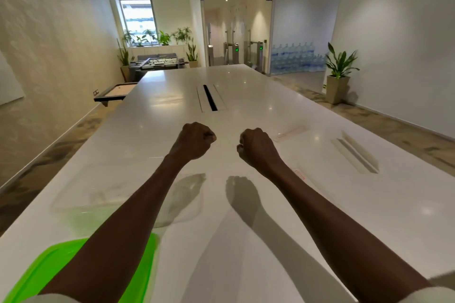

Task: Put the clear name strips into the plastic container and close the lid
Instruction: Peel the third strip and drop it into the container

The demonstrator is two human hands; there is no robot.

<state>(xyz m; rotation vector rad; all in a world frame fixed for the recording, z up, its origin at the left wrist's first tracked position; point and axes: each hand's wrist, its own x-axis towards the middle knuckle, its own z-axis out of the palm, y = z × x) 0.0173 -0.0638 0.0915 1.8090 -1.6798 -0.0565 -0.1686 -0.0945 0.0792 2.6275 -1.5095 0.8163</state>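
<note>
Both hands hover above the middle of the white tabletop (172, 106), held as fists with fingers curled tight and holding nothing: the left hand (194, 141) beside the right hand (256, 147), slightly apart. The clear container (73, 194) sits near the left edge, under the left forearm, with the green lid (142, 265) at the near edge. Clear strips (357, 155) lie toward the right edge; another strip (290, 133) lies just beyond the right hand.

An office lobby: long white meeting table (172, 110), entry turnstiles (236, 53) (green-lit), stacked water bottles (295, 59).
</note>
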